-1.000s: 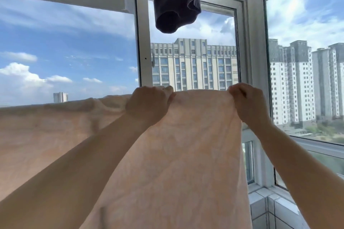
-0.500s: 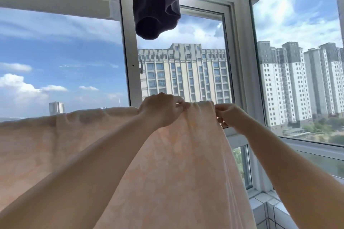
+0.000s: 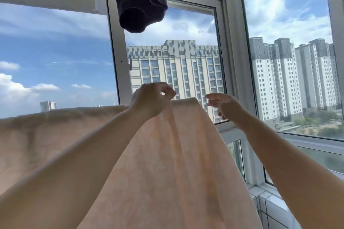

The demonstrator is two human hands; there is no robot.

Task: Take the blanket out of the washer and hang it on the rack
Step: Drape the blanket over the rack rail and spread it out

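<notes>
A pale peach blanket (image 3: pixel 167 163) hangs draped over a rail that it hides, its top edge running from the far left to the centre. My left hand (image 3: pixel 150 98) sits at that top edge with fingers curled. Its fingertips show just above the fabric, and whether they still pinch it is unclear. Just right of the blanket's corner, my right hand (image 3: pixel 226 107) is apart from the cloth with fingers spread and nothing in it.
A dark garment (image 3: pixel 143 0) hangs overhead at top centre. White window frames (image 3: pixel 116 57) and glass panes close off the front and right. A tiled ledge (image 3: pixel 268 204) runs along the lower right below the windows.
My right hand has let go of the blanket's corner and opened, moving slightly right. My left hand's grip on the top edge has loosened. The view has tilted upward a little.
</notes>
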